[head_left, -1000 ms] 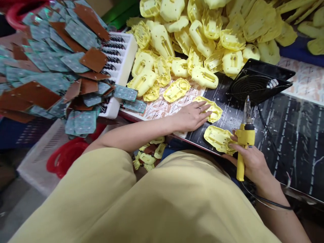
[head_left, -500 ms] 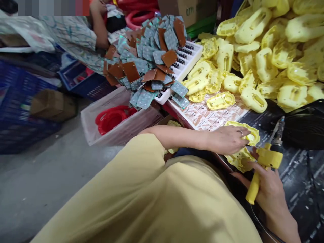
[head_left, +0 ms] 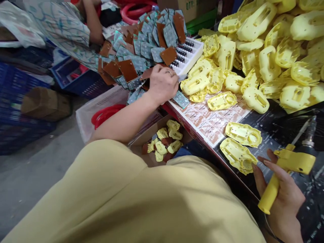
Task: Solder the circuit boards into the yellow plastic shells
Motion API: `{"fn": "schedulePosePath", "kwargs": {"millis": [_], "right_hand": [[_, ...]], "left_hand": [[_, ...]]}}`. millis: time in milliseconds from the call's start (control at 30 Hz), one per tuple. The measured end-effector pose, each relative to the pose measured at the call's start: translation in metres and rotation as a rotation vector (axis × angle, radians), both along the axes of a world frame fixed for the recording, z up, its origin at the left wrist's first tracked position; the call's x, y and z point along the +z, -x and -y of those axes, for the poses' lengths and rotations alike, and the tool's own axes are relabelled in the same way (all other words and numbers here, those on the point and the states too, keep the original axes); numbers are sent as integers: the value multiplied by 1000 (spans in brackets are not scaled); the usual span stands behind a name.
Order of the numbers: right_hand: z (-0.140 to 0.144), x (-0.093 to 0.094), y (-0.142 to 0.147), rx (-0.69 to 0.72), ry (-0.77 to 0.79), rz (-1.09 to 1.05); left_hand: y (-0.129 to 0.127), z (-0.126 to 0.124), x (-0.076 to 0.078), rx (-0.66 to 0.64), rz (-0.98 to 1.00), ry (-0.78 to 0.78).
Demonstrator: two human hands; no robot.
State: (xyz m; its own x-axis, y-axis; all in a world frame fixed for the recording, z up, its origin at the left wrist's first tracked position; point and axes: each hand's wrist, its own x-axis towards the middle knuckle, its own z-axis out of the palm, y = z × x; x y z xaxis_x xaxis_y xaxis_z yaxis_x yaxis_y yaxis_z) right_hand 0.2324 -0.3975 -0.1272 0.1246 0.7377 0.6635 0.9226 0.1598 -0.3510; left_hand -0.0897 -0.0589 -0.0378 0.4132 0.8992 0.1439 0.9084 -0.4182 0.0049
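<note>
Soldering gun (head_left: 286,172) gripped in right hand (head_left: 280,199), left hand (head_left: 163,84) pinching circuit board (head_left: 180,78)

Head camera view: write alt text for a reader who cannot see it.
The left hand reaches into a heap of circuit boards; the right hand grips a yellow soldering gun beside two yellow plastic shells on the table.

Yellow soldering gun (head_left: 287,170) gripped upright; circuit boards (head_left: 141,50) heaped, apparently loose.
</note>
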Motion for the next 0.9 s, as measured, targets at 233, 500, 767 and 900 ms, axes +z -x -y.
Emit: {"fn": "schedulePosePath", "kwargs": {"millis": [233, 500, 767, 900], "right_hand": [[-6, 10, 4, -38, -13, 50], [-11, 23, 6, -72, 6, 146], [-17, 22, 10, -69, 77, 108], [-17, 22, 12, -71, 69, 127]], "left_hand": [[9, -25, 13, 8, 264, -228], [36, -13, -30, -133, 700, -398], [45, 2, -69, -149, 992, -616], [48, -6, -81, -172, 1081, -617]]}}
